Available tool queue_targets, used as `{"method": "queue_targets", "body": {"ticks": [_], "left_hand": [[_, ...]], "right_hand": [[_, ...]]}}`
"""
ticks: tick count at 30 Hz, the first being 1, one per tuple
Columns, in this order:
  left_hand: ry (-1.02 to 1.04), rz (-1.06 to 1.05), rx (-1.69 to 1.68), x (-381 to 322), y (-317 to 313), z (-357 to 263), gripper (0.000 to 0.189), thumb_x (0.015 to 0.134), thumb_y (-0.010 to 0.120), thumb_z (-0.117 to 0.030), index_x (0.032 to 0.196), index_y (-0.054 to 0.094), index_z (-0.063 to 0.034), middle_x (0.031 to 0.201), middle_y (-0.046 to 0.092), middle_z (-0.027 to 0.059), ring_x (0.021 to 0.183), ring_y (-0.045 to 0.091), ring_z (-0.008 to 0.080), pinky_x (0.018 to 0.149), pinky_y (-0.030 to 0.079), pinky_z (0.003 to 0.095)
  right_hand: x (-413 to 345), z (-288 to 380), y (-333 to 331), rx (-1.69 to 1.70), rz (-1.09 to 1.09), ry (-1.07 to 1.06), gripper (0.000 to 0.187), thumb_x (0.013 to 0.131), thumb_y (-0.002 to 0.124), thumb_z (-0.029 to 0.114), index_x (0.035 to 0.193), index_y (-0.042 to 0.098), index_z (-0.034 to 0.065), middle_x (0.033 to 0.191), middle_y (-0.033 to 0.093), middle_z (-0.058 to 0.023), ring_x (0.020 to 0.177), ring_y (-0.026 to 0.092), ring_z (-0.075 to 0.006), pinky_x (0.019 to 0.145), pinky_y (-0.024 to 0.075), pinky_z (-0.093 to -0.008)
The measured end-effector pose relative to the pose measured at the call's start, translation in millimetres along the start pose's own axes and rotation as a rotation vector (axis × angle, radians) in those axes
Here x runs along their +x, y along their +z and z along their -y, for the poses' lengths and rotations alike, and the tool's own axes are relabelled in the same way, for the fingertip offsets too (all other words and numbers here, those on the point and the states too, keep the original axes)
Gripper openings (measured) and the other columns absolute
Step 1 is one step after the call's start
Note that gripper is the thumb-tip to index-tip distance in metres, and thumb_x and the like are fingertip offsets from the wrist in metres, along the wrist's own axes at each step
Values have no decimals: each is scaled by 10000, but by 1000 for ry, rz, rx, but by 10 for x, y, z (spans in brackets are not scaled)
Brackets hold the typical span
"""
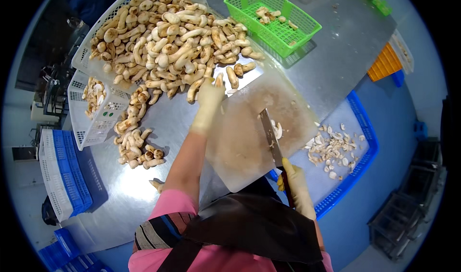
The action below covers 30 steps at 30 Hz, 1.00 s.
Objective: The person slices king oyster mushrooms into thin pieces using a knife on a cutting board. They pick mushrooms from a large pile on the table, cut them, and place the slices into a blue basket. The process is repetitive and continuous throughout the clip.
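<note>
My left hand (209, 97), in a pale glove, reaches to the near edge of a large heap of whole mushrooms (173, 45). Its fingertips touch or overlap mushrooms there, and whether they grip one is hidden. In my gloved right hand (296, 185) is the dark handle of a kitchen knife with a broad blade (271, 137). The blade lies over the right part of a stained white cutting board (245, 138). A few pale mushroom slices (277, 129) rest beside it. Right of the board, a blue-rimmed mesh tray (363, 128) holds many cut slices (333, 146).
A green basket (306, 32) with a few mushroom pieces stands beyond the board. White perforated baskets (81, 52) flank the heap at left. Loose mushrooms (137, 142) line the steel table (108, 192). Blue and white crates (65, 171) stand at its left edge. A dark-clothed person (90, 2) is at upper left.
</note>
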<state>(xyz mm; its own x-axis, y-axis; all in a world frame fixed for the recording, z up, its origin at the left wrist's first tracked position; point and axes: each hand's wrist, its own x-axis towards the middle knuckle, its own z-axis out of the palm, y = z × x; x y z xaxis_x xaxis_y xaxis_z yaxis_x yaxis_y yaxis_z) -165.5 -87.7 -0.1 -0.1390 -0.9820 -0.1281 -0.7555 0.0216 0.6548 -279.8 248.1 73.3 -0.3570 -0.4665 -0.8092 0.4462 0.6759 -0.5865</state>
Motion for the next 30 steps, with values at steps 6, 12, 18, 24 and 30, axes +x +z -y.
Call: {"method": "queue_targets", "body": {"ticks": [6, 12, 18, 24, 30], "left_hand": [[197, 13, 234, -1297, -302, 309, 333, 739, 668, -223, 1049, 638, -102, 921, 640, 138, 794, 629, 329, 724, 503, 399], [310, 43, 260, -1489, -304, 531, 378, 770, 661, -197, 1136, 601, -124, 954, 627, 138, 772, 620, 327, 692, 504, 428], [-132, 260, -322, -1459, -437, 583, 358, 789, 666, -236, 1102, 590, -81, 925, 620, 144, 777, 615, 329, 708, 499, 412], [295, 46, 105, -1776, -519, 253, 327, 841, 624, -249, 1111, 615, -65, 991, 626, 162, 925, 582, 335, 789, 468, 418], [191, 126, -5, -1715, -401, 426, 312, 907, 526, -302, 1090, 624, -70, 954, 634, 184, 869, 589, 384, 778, 456, 461]], "right_hand": [[-154, 124, 300, -37, 85, -2, 493, 917, 553, 451, 746, 598, -9, 567, 550, -88, 444, 499, -174, 433, 385, -304], [-24, 48, 415, -141, 66, 5, 509, 913, 548, 476, 767, 600, -9, 547, 548, -96, 402, 492, -175, 395, 389, -293], [39, -31, 398, -144, 48, 26, 536, 890, 566, 509, 817, 614, -19, 548, 554, -98, 393, 495, -175, 388, 396, -293], [12, 25, 473, -177, 62, -30, 521, 893, 567, 498, 858, 631, -18, 563, 562, -96, 412, 502, -170, 403, 401, -286], [26, -4, 506, -160, 67, -58, 502, 894, 577, 473, 961, 649, -19, 559, 559, -84, 415, 497, -155, 404, 399, -275]]}}
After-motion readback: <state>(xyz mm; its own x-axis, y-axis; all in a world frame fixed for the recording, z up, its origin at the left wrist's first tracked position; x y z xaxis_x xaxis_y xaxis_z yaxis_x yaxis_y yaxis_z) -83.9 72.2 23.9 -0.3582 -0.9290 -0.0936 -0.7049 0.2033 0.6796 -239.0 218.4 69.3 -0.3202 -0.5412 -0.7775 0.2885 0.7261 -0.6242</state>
